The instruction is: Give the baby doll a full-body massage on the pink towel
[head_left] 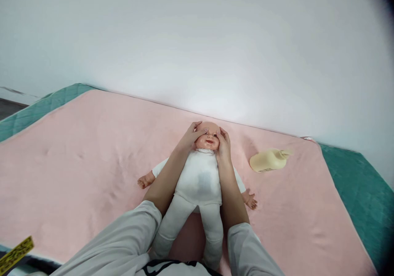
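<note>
A baby doll [201, 179] with a hard head and a white cloth body lies on its back, its legs towards me. My left hand [194, 135] cups one side of the doll's head, with the thumb laid across the brow near an eye. On the opposite side, my right hand [224, 140] grips the head with its thumb beside the other eye. Parts of my fingers are hidden behind the head. The doll's arms stretch outwards past my forearms, and its small hands rest on the pink blanket [76, 165].
A pale yellow pump bottle [267, 160] is on the blanket to the right of the doll. Under the blanket, a green quilted pad [353, 177] shows at both sides. A white wall [197, 50] rises behind. A yellow-and-black patterned strip [16, 254] is at lower left.
</note>
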Demonstrator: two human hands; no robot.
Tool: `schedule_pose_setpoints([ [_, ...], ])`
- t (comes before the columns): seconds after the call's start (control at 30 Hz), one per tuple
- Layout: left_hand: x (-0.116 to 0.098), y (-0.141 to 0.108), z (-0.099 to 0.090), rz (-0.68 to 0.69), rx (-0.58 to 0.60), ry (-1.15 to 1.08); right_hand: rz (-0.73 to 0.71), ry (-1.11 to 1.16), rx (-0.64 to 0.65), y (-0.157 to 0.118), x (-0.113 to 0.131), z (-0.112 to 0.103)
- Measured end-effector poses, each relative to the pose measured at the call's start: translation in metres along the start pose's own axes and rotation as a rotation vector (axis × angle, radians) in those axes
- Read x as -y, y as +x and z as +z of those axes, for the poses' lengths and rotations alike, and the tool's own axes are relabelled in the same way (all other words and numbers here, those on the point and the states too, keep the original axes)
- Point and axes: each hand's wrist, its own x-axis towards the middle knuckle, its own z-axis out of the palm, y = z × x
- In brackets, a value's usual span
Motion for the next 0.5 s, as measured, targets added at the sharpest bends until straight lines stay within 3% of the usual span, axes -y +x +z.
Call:
schedule_pose_setpoints([
  [0.5,-0.0041,0.0036,-0.0073,-0.117,0.094,-0.167,0.035,0.123,0.016,-0.006,0.0081,0.0014],
])
